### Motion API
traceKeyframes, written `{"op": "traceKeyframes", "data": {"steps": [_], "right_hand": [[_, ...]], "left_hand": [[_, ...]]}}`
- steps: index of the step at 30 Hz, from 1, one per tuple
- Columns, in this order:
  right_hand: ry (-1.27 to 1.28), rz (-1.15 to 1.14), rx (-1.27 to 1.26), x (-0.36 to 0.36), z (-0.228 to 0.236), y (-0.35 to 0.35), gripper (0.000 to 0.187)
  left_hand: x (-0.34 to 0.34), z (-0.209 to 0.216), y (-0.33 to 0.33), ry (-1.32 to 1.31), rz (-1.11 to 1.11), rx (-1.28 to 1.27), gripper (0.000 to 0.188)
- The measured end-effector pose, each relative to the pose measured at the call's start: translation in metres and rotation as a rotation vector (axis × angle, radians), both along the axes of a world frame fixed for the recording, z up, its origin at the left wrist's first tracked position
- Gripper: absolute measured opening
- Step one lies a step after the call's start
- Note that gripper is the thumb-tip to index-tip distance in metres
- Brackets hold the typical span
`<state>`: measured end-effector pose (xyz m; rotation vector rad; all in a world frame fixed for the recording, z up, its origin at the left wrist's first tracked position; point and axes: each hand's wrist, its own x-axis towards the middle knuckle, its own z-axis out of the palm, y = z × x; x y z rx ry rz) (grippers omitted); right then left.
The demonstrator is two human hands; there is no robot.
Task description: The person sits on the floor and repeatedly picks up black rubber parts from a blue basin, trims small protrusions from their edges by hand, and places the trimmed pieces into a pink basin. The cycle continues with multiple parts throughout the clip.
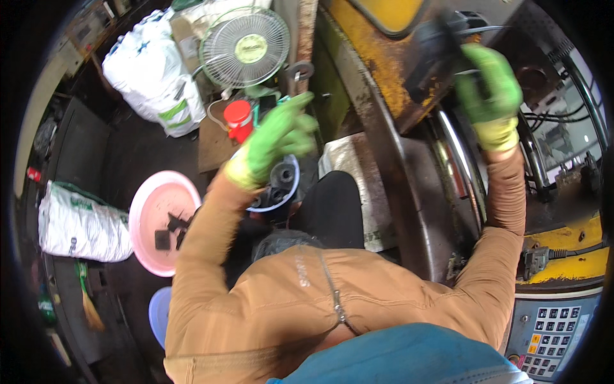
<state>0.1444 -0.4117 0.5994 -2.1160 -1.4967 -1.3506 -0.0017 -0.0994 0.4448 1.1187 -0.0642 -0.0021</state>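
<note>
Both hands wear green gloves with yellow cuffs. My left hand (275,139) is raised over a blue-rimmed basin (295,185) of dark round parts (281,174). Its fingers are apart, the index stretched to the right, and it holds nothing I can see. My right hand (491,86) is up by the yellow machine (377,64), beside a blurred black part (438,54). Motion smears its curled fingers, and a dark patch lies at the palm; whether that is a held object cannot be made out.
A red-lidded container (238,116) and a fan (245,48) stand ahead. To the left are a pink basin (144,224) with black pieces and white sacks (150,70). The machine's metal edge (400,166) runs along my right, with a control panel (553,333) at lower right.
</note>
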Motion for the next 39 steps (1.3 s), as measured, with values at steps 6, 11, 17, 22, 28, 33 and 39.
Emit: {"op": "traceKeyframes", "data": {"steps": [6, 11, 17, 22, 28, 33, 39], "right_hand": [[-0.094, 0.14, -0.523, -0.083, -0.116, 0.137, 0.022], [0.403, 0.177, 0.006, -0.081, -0.131, 0.134, 0.023], [0.845, -0.285, 0.837, 0.025, -0.088, 0.058, 0.036], [0.681, -0.123, 0.455, 0.1, -0.121, 0.056, 0.035], [1.082, 0.058, 1.052, 0.078, -0.124, 0.073, 0.036], [1.038, -0.002, 1.057, 0.04, -0.125, 0.053, 0.037], [-0.527, -0.252, 0.815, -0.037, -0.143, 0.064, 0.025]], "left_hand": [[0.004, -0.03, -0.023, 0.022, 0.004, -0.57, 0.032], [-0.084, -0.122, 0.063, 0.042, 0.415, -0.477, 0.033], [-0.246, -0.255, 0.215, 0.622, 1.427, -0.479, 0.038], [-0.284, -0.359, 0.293, 0.813, 0.859, 1.411, 0.057], [-0.204, -0.393, 0.336, 0.842, 0.629, 1.494, 0.051], [-0.142, -0.33, 0.293, 0.728, 1.074, 1.205, 0.042], [-0.089, -0.245, 0.136, 0.01, 0.7, -0.152, 0.04]]}}
